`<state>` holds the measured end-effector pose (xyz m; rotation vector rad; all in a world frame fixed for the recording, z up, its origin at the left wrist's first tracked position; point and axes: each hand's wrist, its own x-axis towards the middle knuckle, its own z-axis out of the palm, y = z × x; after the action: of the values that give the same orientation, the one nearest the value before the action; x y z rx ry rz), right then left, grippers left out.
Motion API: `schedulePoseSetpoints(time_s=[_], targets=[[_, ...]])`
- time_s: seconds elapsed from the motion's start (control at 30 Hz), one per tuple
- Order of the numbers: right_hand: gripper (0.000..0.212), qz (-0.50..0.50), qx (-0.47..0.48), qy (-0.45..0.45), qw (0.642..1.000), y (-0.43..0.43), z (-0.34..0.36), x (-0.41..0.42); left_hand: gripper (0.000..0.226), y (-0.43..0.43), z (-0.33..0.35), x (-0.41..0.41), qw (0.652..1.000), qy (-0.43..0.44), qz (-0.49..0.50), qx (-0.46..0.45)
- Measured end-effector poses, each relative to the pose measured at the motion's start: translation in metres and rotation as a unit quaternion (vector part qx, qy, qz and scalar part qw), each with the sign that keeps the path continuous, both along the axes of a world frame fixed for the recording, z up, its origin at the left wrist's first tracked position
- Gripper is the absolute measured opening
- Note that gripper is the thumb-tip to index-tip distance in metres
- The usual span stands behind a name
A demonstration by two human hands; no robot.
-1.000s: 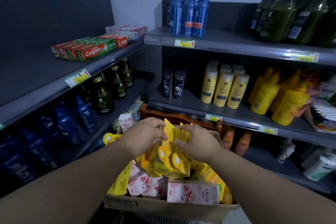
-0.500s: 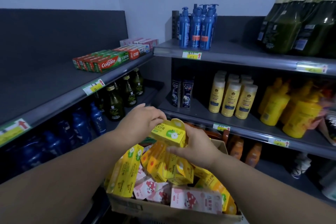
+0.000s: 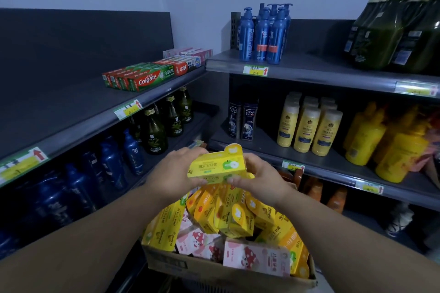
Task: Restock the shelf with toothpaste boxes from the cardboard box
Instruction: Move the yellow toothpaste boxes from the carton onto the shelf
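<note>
A stack of yellow toothpaste boxes (image 3: 217, 167) hangs in the air above the cardboard box (image 3: 190, 266). My left hand (image 3: 175, 175) grips the stack's left end and my right hand (image 3: 258, 177) grips its right end. The cardboard box below is heaped with several yellow boxes (image 3: 228, 216) and pink mushroom-print boxes (image 3: 256, 260). On the upper left shelf (image 3: 71, 112) lie red-green Colgate boxes (image 3: 140, 77), red boxes (image 3: 182, 68) and pink boxes (image 3: 190, 52); the shelf's near part is bare.
Green bottles (image 3: 166, 121) and dark blue bottles (image 3: 112, 162) fill the lower left shelf. On the right unit stand blue pump bottles (image 3: 264, 35), large green bottles (image 3: 395, 31), two Clear bottles (image 3: 242, 119) and yellow bottles (image 3: 309, 126).
Both hands have lifted the yellow boxes up out of the cardboard box and hold them flat between them. My view has tilted down.
</note>
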<state>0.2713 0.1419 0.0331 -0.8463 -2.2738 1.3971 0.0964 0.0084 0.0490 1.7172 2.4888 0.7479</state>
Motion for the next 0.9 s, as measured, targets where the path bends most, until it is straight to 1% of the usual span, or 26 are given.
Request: schedulePoseSetpoints(time_s=[0.07,0.1,0.13,0.17,0.2,0.23,0.3,0.37,0.43,0.5,0.53,0.63,0.73,0.83,0.87,0.9], targets=[[0.09,-0.061,0.066,-0.095,0.991,-0.005,-0.006,-0.002,0.06,-0.002,-0.004,-0.001,0.998,-0.002,0.057,0.009],[0.106,-0.074,0.067,-0.143,0.985,-0.01,-0.01,-0.003,0.059,-0.003,-0.007,-0.002,0.997,-0.003,0.077,0.015],[0.118,-0.071,0.058,-0.183,0.979,-0.016,-0.014,-0.004,0.059,-0.004,-0.009,-0.002,0.996,-0.004,0.089,0.017],[0.125,-0.063,0.057,-0.222,0.971,-0.021,-0.018,-0.006,0.058,-0.005,-0.011,-0.002,0.995,-0.005,0.094,0.017],[0.127,-0.056,0.069,-0.26,0.961,-0.026,-0.022,-0.007,0.057,-0.006,-0.012,-0.002,0.995,-0.005,0.096,0.017],[0.125,-0.056,0.091,-0.291,0.951,-0.03,-0.024,-0.008,0.057,-0.007,-0.013,-0.001,0.995,-0.004,0.095,0.017],[0.108,-0.072,0.137,-0.319,0.935,-0.035,-0.026,-0.01,0.058,-0.008,-0.015,0.0,0.995,0.0,0.097,0.015],[0.094,-0.081,0.139,-0.322,0.933,-0.037,-0.024,-0.011,0.059,-0.01,-0.018,0.001,0.995,-0.003,0.099,0.013],[0.082,-0.072,0.129,-0.332,0.932,-0.038,-0.019,-0.011,0.059,-0.012,-0.019,0.002,0.995,-0.011,0.098,0.013],[0.067,-0.06,0.138,-0.345,0.926,-0.037,-0.014,-0.011,0.059,-0.013,-0.02,0.004,0.995,-0.011,0.098,0.012],[0.057,-0.057,0.144,-0.347,0.925,-0.037,-0.011,-0.011,0.059,-0.013,-0.02,0.004,0.995,-0.011,0.099,0.011],[0.016,-0.063,0.172,-0.321,0.929,-0.035,-0.003,-0.008,0.059,-0.013,-0.018,0.004,0.994,-0.017,0.105,0.014],[0.026,-0.096,0.197,-0.288,0.932,-0.029,0.007,-0.002,0.057,-0.015,-0.014,0.003,0.992,-0.024,0.118,0.032],[0.03,-0.133,0.233,-0.249,0.931,-0.024,0.021,0.002,0.058,-0.014,-0.01,0.003,0.989,-0.033,0.131,0.051],[0.027,-0.142,0.246,-0.234,0.93,-0.024,0.026,0.003,0.058,-0.014,-0.009,0.003,0.989,-0.036,0.134,0.057],[0.017,-0.15,0.259,-0.219,0.929,-0.024,0.03,0.004,0.057,-0.014,-0.008,0.004,0.988,-0.039,0.136,0.06]])
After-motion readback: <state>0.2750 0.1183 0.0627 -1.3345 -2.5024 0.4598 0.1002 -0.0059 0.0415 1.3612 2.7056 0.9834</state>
